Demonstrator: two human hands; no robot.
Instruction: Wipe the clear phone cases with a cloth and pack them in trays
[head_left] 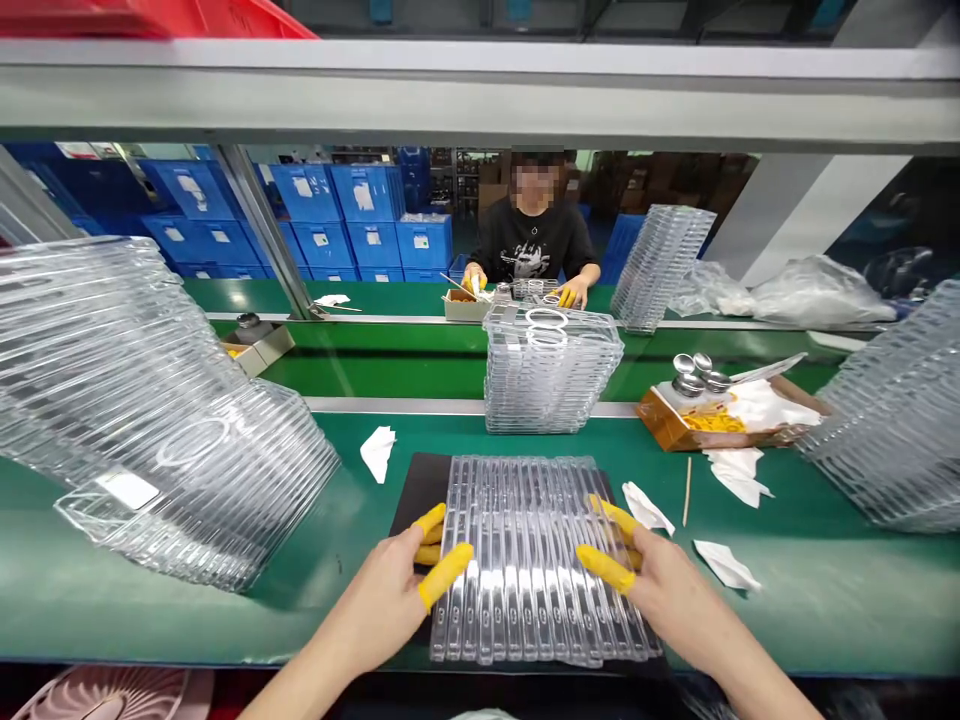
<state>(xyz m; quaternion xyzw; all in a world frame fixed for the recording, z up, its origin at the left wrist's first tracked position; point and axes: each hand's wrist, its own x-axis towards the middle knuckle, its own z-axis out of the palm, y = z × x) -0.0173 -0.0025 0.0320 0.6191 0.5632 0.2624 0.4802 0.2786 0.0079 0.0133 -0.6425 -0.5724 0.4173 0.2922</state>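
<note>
Green bench top point(150, 590) across the whole width, near edge cut off by the frame. At far left, a tall leaning stack of clear trays point(150, 400), upper end running out of view. At far right, another leaning stack point(900, 430), mostly cropped by the border. Centre back, an upright stack point(551, 370) with ring shapes on top, hiding part of the strip behind it.

In front, flat on a black mat point(420, 485) and covering most of it, the clear ribbed tray point(525, 560); contents too glassy to make out.

Left hand point(390, 590) open, yellow-capped thumb on the tray's left edge, fingers beside it on the mat. Right hand point(660, 580) open, capped fingertips resting on the right edge. Both forearms cut off below. Impossible to tell whether any finger hooks under the tray.

Further right, a cardboard box point(675, 425), white paper scraps point(377, 450) and a thin stick point(686, 492).
</note>
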